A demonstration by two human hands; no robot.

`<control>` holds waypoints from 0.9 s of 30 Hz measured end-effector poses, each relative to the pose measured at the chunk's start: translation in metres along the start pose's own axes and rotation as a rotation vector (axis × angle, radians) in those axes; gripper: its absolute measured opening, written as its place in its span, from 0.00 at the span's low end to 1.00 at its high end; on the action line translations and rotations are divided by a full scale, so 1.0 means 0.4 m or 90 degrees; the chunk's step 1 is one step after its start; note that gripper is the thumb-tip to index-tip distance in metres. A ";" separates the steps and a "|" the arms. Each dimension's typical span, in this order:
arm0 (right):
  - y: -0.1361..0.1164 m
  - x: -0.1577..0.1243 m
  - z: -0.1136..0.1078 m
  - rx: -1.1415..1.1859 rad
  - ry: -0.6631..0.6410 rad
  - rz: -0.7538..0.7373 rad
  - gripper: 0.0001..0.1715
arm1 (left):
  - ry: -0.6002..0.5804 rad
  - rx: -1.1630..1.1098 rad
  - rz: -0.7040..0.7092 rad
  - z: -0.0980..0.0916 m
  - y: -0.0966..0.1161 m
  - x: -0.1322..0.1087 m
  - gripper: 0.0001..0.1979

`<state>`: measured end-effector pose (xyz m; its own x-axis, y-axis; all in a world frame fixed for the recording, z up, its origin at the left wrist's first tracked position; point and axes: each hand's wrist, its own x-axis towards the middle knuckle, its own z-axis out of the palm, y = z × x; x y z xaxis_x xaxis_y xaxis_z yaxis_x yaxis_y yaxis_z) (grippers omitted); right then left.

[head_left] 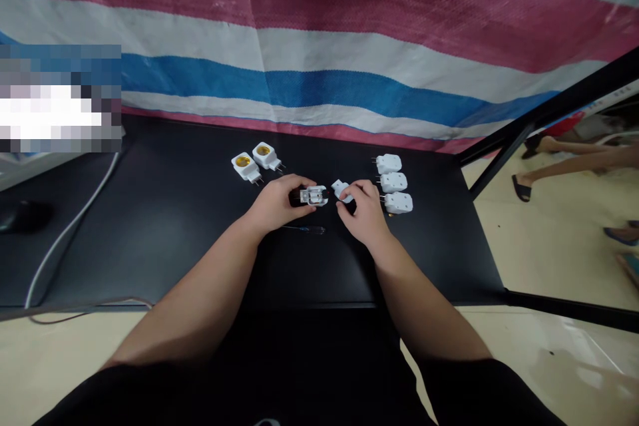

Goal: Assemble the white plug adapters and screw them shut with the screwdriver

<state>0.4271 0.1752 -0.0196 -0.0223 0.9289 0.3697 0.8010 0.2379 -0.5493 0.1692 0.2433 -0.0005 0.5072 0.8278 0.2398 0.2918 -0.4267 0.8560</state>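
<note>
As L hand (276,205) grips opened adapter (314,196), R hand (368,214) holds wht pc (339,187); screwdriver (314,230) nearby

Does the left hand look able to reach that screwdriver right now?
Probably yes: the screwdriver handle lies close by, uncovered, though the left hand is holding an opened white plug.

A black tabletop (150,233) is laid with small things, a slim clear-handled tool (314,230) being taken as the clock's centre. At 11 o'clock two gold-faced white plugs (243,162) are set side by side (prongs turned toward 4 o'clock). At 2 o'clock three two-pronged white plugs (394,182) are lined up. At 9 o'clock a black mouse (22,215) is placed, beyond a pale cable (90,204).
</note>
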 end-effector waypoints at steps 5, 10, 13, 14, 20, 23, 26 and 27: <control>0.007 0.000 0.003 0.002 0.012 -0.014 0.05 | 0.038 -0.112 -0.085 0.006 0.003 -0.003 0.21; 0.008 0.000 -0.001 0.013 0.005 0.000 0.06 | 0.096 -0.151 -0.101 0.003 0.000 -0.002 0.22; 0.004 -0.002 -0.001 0.031 0.010 0.002 0.09 | 0.098 -0.074 -0.041 0.002 -0.005 0.000 0.24; 0.003 -0.002 0.000 0.031 0.012 -0.001 0.09 | 0.093 -0.044 -0.023 0.001 -0.007 0.000 0.23; -0.005 0.000 0.004 0.022 0.017 0.006 0.10 | 0.046 0.050 0.022 0.000 -0.017 0.007 0.21; -0.022 0.005 -0.010 0.080 0.066 0.000 0.09 | 0.034 0.035 0.020 0.003 -0.020 0.006 0.23; -0.052 0.010 -0.023 0.110 0.078 -0.037 0.09 | 0.032 0.010 -0.006 0.008 -0.021 0.003 0.30; -0.062 0.011 -0.024 0.110 0.063 -0.049 0.10 | 0.033 0.003 -0.013 0.010 -0.020 0.003 0.31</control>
<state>0.4131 0.1707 0.0028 -0.0134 0.8758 0.4825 0.6840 0.3600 -0.6345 0.1706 0.2463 -0.0089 0.4587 0.8538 0.2460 0.3051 -0.4114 0.8589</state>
